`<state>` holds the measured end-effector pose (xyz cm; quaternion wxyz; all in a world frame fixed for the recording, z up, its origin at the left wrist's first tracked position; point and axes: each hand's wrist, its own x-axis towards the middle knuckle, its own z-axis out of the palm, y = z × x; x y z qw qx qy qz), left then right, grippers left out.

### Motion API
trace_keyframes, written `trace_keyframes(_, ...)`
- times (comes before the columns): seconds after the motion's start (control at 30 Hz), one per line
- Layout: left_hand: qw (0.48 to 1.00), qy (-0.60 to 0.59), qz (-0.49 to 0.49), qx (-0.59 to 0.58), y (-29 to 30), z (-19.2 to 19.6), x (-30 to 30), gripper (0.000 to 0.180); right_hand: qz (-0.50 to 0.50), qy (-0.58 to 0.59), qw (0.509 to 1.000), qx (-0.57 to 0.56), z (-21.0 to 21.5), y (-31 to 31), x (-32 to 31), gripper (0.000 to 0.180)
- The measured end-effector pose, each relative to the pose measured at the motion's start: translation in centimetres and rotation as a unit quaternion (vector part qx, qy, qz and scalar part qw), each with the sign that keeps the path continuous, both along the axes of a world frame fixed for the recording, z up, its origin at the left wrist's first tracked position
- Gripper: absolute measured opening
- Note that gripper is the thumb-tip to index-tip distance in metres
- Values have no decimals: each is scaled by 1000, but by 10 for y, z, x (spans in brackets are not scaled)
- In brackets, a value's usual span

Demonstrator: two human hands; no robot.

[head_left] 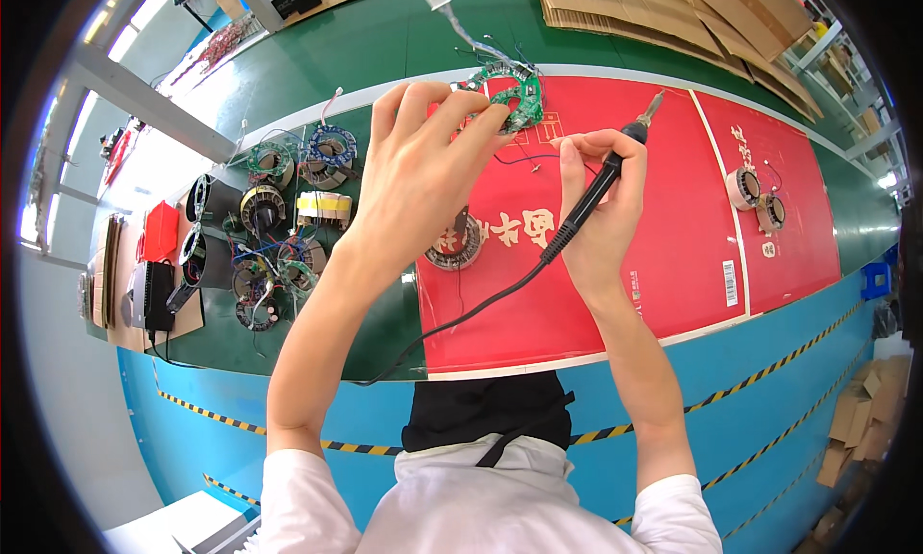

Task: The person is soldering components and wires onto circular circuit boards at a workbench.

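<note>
My left hand (pixel 423 160) is up over the red mat (pixel 663 266), fingers closed on the rim of a green ring-shaped circuit board (pixel 510 98) — held in the air just above the far edge of the mat, thin wires trailing off the top. I judge the board light and stiff but fragile: the parts and wire joints would not like pressure, so the bare edge is the place to pinch, which is roughly where my fingertips sit. My right hand (pixel 601 203) is wrapped around the black handle of a soldering iron (pixel 601 184) in a pen grip, tip pointing up and away, just beside the board but not touching it. The iron's cord (pixel 452 323) runs back under my left forearm toward me. Both forearms are raised, wrists bent in toward each other. A round motor winding (pixel 454 246) lies on the mat below my left wrist — more coils and ring boards (pixel 279 218) are spread on the green bench (pixel 385 45) to my left.
</note>
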<state>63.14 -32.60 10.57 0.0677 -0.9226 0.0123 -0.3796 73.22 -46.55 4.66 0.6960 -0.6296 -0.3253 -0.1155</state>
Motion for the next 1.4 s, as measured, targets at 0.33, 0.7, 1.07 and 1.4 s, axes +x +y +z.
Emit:
trace_keyframes(0.33, 996, -61, -36, -51, 25, -7, 42, 18, -53, -76, 995, -23, -3, -2, 6, 17)
trace_keyframes(0.7, 953, 153, -99, -243, 62, -19, 57, 38, -12, -57, 996, 60, 1, 1, 8, 13)
trace_keyframes(1.07, 874, 374, -87, -298, 15, -20, -58, 66, -54, -121, 986, 102, 1, 0, 3, 21)
trace_keyframes(1.4, 867, 360, -129, -320, -35, 31, -21, 62, -130, -140, 973, 133, -16, -109, -46, 28)
